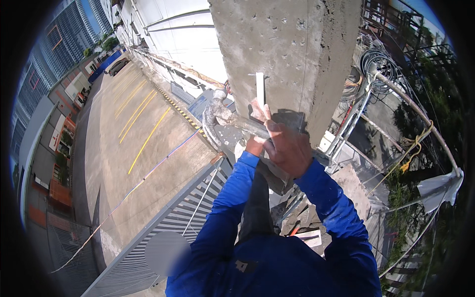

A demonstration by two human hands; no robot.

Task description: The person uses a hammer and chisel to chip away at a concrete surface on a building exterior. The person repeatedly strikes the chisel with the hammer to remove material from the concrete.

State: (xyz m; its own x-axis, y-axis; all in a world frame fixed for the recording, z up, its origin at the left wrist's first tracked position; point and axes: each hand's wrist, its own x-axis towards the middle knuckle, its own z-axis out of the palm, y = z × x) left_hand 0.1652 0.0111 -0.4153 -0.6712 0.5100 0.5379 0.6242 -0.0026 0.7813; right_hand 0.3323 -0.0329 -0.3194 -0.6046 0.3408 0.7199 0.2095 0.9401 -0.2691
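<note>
Right hand (pixel 289 148): grip closed around grey mortar-caked trowel handle (pixel 245 124). Left hand (pixel 256 132): mostly hidden, fingers steadying narrow white strip (pixel 260 89) against rough grey concrete column (pixel 292 54). Step, judged: fixing strip to column; next calls for firm pressure.

Outdoor site, sunlit: paved lot (pixel 133 123) with yellow lines being seen at left; towers (pixel 74 29) upper left; grey corrugated roof (pixel 173 222) lower centre; coiled cables (pixel 378 67) upper right.
</note>
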